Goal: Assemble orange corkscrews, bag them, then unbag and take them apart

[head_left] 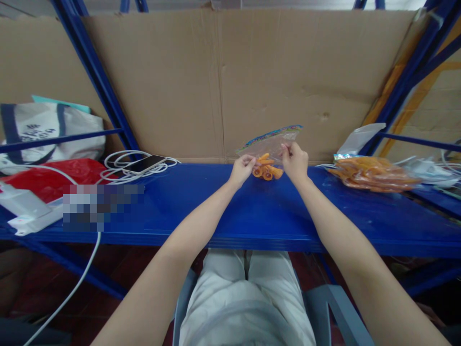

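Clear film forms the bag (275, 141) at twelve o'clock on the blue table (266, 211), with orange cones (267, 173) at its lower end; whether all are inside is unclear. At its eight o'clock, the left hand (242, 169) pinches the film, fingertips together; at three, the right hand (296, 161) does likewise. The step seems to be bag handling; the next move calls for a steady grip. Farther out lie a phone (144, 164) at nine, a full bag (376, 175) at three.

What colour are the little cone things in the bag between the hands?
The cone things are orange, best seen in the head view.
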Motion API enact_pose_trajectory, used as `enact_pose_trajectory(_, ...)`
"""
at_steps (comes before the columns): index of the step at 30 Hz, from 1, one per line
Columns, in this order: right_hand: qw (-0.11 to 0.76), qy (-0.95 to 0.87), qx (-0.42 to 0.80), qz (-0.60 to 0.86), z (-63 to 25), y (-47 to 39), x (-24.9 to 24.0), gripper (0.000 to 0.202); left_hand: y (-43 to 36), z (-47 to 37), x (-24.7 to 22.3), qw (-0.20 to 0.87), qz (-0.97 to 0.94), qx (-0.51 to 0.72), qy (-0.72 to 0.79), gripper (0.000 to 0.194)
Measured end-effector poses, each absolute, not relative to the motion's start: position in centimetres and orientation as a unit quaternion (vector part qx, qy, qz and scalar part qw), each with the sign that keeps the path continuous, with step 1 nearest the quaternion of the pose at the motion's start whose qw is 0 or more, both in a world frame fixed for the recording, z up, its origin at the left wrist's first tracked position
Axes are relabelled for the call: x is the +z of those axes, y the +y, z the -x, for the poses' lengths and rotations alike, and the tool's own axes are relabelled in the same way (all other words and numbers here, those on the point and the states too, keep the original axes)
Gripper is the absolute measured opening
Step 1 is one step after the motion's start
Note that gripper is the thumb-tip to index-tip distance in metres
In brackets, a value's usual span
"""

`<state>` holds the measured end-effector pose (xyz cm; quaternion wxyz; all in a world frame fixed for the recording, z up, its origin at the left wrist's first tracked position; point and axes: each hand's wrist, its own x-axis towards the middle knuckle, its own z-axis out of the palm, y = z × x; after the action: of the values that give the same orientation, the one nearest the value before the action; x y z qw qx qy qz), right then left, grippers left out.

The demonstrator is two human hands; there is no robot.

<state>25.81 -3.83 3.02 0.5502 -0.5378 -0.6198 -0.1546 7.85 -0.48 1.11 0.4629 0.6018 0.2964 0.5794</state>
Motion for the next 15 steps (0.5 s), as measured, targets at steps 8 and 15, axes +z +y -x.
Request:
enact_pose_trajectory(8,0.614,-0.603,-0.087,0.501,-26.0,-3.6,3.2,0.029,-0.9,-7.7,0.4,0.479,-0.658,0.474,0.335,0.035)
enact_pose_trajectory(15,0.578,-0.601,0.209,0.511,-26.1,-2.1,2.8,0.026,-1.5,-7.8,0.3,0.447,-0.669,0.404,0.435,0.018)
